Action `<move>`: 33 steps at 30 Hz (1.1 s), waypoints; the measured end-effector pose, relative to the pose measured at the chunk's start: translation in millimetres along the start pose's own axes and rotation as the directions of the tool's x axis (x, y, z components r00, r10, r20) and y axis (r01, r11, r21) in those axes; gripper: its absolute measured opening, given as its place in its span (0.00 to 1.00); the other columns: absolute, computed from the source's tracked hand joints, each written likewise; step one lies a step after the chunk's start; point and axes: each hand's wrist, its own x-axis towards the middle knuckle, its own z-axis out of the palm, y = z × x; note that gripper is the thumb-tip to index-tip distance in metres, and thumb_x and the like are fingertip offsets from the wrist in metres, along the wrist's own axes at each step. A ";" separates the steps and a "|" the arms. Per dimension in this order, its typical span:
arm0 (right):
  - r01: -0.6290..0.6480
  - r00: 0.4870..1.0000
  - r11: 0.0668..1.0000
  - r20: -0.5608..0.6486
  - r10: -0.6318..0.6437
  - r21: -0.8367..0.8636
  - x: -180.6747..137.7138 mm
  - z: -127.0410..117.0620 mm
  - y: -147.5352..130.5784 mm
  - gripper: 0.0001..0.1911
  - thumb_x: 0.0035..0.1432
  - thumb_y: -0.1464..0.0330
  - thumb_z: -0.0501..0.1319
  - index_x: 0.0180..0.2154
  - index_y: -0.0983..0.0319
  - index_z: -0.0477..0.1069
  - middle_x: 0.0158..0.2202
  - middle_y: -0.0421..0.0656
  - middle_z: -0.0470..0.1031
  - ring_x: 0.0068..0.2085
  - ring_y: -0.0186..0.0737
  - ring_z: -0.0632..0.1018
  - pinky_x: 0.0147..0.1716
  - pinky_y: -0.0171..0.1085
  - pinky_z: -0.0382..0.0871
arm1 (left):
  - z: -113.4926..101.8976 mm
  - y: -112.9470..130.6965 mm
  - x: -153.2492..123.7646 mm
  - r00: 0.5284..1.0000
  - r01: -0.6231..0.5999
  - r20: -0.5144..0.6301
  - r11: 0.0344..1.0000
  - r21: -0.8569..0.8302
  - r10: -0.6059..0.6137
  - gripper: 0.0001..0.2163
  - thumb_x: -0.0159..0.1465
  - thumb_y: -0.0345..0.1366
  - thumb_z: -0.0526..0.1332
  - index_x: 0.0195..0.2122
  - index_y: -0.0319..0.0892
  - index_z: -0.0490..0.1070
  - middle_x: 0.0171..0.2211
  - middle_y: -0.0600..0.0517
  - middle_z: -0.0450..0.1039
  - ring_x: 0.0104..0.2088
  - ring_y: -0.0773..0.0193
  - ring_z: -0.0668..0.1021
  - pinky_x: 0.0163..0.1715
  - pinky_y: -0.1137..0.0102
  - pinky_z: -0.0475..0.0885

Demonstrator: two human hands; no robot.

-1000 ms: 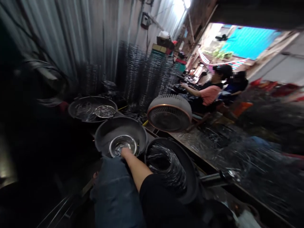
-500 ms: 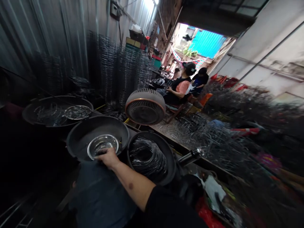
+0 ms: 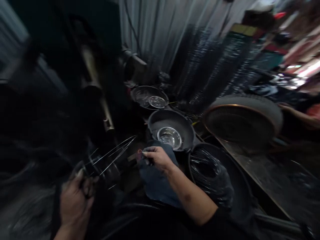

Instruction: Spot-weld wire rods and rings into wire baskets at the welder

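Note:
My right hand (image 3: pixel 157 157) hovers over my blue-clad knee (image 3: pixel 157 180), fingers pinched together on something small I cannot make out. My left hand (image 3: pixel 76 200) is low at the left, closed round a bundle of thin metal wire pieces (image 3: pixel 110 158) that fan out toward the right hand. Just beyond the right hand a dark pan (image 3: pixel 186 128) holds a small shiny steel bowl (image 3: pixel 170 136). The view is dark and smeared by motion.
A second dark basin (image 3: pixel 232 180) at the right holds stacked wire rings. Farther back sits another pan (image 3: pixel 140 95) with metal parts. A round fan (image 3: pixel 242 120) lies at the right, tall stacks of wire frames (image 3: pixel 212 66) behind it. Another person's arm (image 3: pixel 297 115) shows at far right.
The camera swung left and down. My right hand left the steel bowl and came back over my knee, pinched. My left hand with the wire bundle came into view.

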 end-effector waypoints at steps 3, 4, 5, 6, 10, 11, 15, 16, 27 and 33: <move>-0.056 0.994 0.996 0.092 0.050 0.063 3.9 52.0 3.9 0.14 0.36 0.64 0.69 0.25 0.66 0.71 0.19 0.39 0.73 0.14 0.28 0.67 0.12 0.29 0.52 | -0.3 -2.8 4.9 0.996 -0.085 -0.024 0.987 -0.138 0.082 0.08 0.56 0.40 0.64 0.32 0.43 0.68 0.11 0.64 0.52 0.12 0.76 0.57 0.22 0.76 0.69; -0.055 0.993 0.994 0.108 0.045 0.091 5.2 64.7 4.5 0.14 0.36 0.64 0.69 0.24 0.67 0.71 0.20 0.39 0.73 0.14 0.28 0.67 0.12 0.29 0.53 | -0.4 -3.6 5.9 0.994 -0.107 -0.022 0.981 -0.164 0.104 0.08 0.55 0.40 0.64 0.31 0.43 0.68 0.11 0.64 0.52 0.12 0.76 0.56 0.24 0.76 0.70; -0.048 0.992 0.992 0.121 0.034 0.120 6.4 74.5 4.5 0.14 0.36 0.64 0.69 0.24 0.67 0.71 0.20 0.40 0.73 0.14 0.28 0.68 0.13 0.29 0.54 | -1.1 -4.4 6.6 0.992 -0.122 -0.027 0.977 -0.174 0.119 0.08 0.55 0.40 0.64 0.31 0.42 0.69 0.11 0.64 0.53 0.12 0.76 0.57 0.23 0.76 0.70; -0.040 0.990 0.988 0.138 0.020 0.147 7.5 81.5 4.1 0.14 0.37 0.64 0.69 0.24 0.67 0.71 0.21 0.40 0.73 0.15 0.28 0.68 0.13 0.29 0.55 | -2.3 -5.0 7.2 0.991 -0.133 -0.034 0.975 -0.175 0.129 0.09 0.55 0.40 0.64 0.32 0.42 0.69 0.11 0.64 0.53 0.12 0.76 0.57 0.22 0.77 0.69; -0.029 0.988 0.980 0.156 -0.002 0.198 9.6 91.8 0.1 0.13 0.36 0.66 0.70 0.25 0.67 0.72 0.20 0.41 0.74 0.15 0.28 0.68 0.13 0.29 0.58 | -7.9 -6.2 9.4 0.984 -0.176 -0.062 0.972 -0.156 0.168 0.14 0.54 0.41 0.65 0.40 0.42 0.72 0.11 0.64 0.53 0.12 0.75 0.58 0.18 0.78 0.65; -0.030 0.989 0.980 0.145 0.001 0.198 9.6 92.6 -1.0 0.13 0.35 0.66 0.70 0.25 0.67 0.72 0.20 0.41 0.74 0.15 0.29 0.68 0.13 0.29 0.58 | -8.8 -6.3 10.3 0.982 -0.187 -0.050 0.970 -0.154 0.181 0.15 0.54 0.40 0.65 0.42 0.42 0.72 0.11 0.64 0.53 0.13 0.75 0.58 0.17 0.78 0.63; -0.022 0.998 0.981 0.059 0.011 0.192 9.6 99.1 -3.7 0.13 0.34 0.66 0.69 0.24 0.65 0.71 0.18 0.39 0.73 0.13 0.29 0.67 0.11 0.29 0.56 | -14.5 -9.6 17.5 0.992 -0.117 -0.053 0.992 -0.055 0.114 0.18 0.53 0.42 0.66 0.44 0.42 0.72 0.14 0.61 0.60 0.14 0.74 0.62 0.15 0.78 0.60; -0.012 0.999 0.982 0.039 0.004 0.189 9.6 101.6 -3.5 0.13 0.35 0.66 0.69 0.23 0.65 0.70 0.17 0.39 0.73 0.13 0.29 0.67 0.11 0.29 0.56 | -17.5 -11.5 20.1 0.996 -0.072 -0.063 0.997 -0.033 0.070 0.19 0.53 0.42 0.66 0.45 0.42 0.72 0.17 0.59 0.64 0.16 0.72 0.66 0.17 0.77 0.63; 0.091 0.995 0.995 0.032 -0.092 0.044 8.6 103.6 8.2 0.09 0.38 0.67 0.66 0.22 0.65 0.70 0.16 0.37 0.69 0.13 0.28 0.66 0.12 0.29 0.57 | -5.5 -4.2 31.8 0.698 -0.697 0.515 0.308 0.648 0.498 0.31 0.52 0.49 0.64 0.58 0.48 0.66 0.54 0.43 0.67 0.53 0.43 0.66 0.53 0.51 0.58; 0.067 0.997 0.995 0.035 -0.070 0.080 0.9 94.7 0.8 0.09 0.38 0.66 0.66 0.21 0.65 0.70 0.16 0.37 0.70 0.12 0.27 0.65 0.11 0.29 0.56 | 22.4 12.5 37.4 0.662 -0.748 0.665 0.242 0.619 0.345 0.16 0.57 0.45 0.60 0.46 0.54 0.76 0.40 0.47 0.75 0.44 0.48 0.71 0.43 0.53 0.60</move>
